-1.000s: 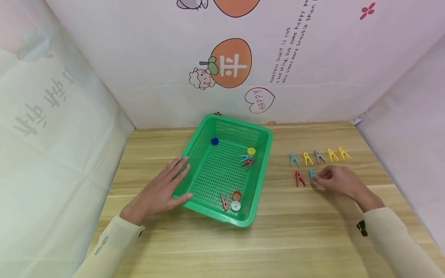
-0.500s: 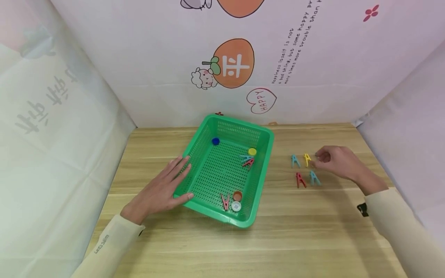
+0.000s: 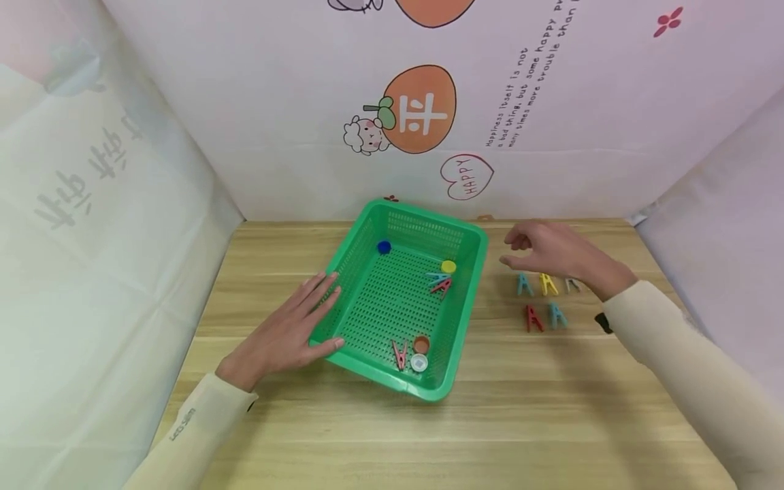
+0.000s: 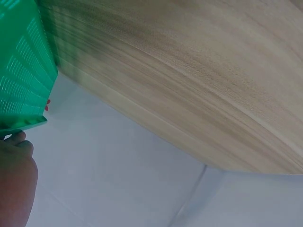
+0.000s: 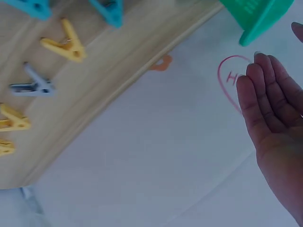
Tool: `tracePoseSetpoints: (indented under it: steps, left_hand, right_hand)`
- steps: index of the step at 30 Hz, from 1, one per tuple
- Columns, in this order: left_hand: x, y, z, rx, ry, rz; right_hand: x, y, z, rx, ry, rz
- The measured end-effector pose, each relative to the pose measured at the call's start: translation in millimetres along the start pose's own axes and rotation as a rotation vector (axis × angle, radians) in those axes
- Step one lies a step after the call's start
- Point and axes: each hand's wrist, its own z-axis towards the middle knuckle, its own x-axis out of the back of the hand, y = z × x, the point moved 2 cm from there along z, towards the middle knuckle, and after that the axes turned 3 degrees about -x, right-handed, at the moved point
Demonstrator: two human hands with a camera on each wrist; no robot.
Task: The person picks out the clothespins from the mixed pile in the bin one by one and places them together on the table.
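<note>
My left hand [image 3: 288,333] rests with straight fingers on the left rim of a green plastic basket [image 3: 465,299]. My right hand [image 3: 551,250] hovers just right of the basket's far right corner. Its fingers are loosely bent and hold nothing; the right wrist view shows a bare palm. Below it on the table lie a red clothespin [image 3: 531,314], a blue clothespin [image 3: 554,309], and a back row with another blue one, a yellow clothespin [image 5: 73,48] and a grey clothespin [image 5: 42,86]. Two more yellow ones, seen in the right wrist view, are hidden by my right arm in the head view.
Inside the basket lie a blue cap [image 3: 384,247], a yellow cap [image 3: 448,267], a brown cap [image 3: 421,345], a white cap [image 3: 419,363], and a few clothespins, among them a pink one [image 3: 401,357]. White printed cloth [image 3: 294,163] walls off the wooden table's back and sides.
My right hand has left the front-row blue clothespin, passed over the back row and moved back and left toward the basket. My left hand stays on the rim.
</note>
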Motion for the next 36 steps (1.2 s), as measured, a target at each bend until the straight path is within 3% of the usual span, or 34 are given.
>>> tracePoseSetpoints:
  steps: [13,19,24,30,36]
  left_hand:
    - [0.3,-0.1,3.0,0.009,-0.043,-0.016]
    - [-0.3,0.2,4.5,0.01,-0.038,-0.004]
    - [-0.4,0.8,4.9,-0.001,-0.019,0.002]
    - [0.4,-0.5,2.7,0.005,-0.017,0.006]
    - [0.0,-1.5,1.1,0.007,-0.019,0.002]
  right_hand:
    - [-10.9,-54.1,64.8,0.324,-0.166,-0.069]
    - [-29.9,-70.7,91.8,0.361,-0.333,-0.187]
    - [-40.0,-86.8,103.4,0.457,-0.434,-0.268]
    - [-51.6,-101.5,110.7,0.458,-0.508,-0.346]
    - [-70.1,-110.6,116.6,0.458,-0.524,-0.421]
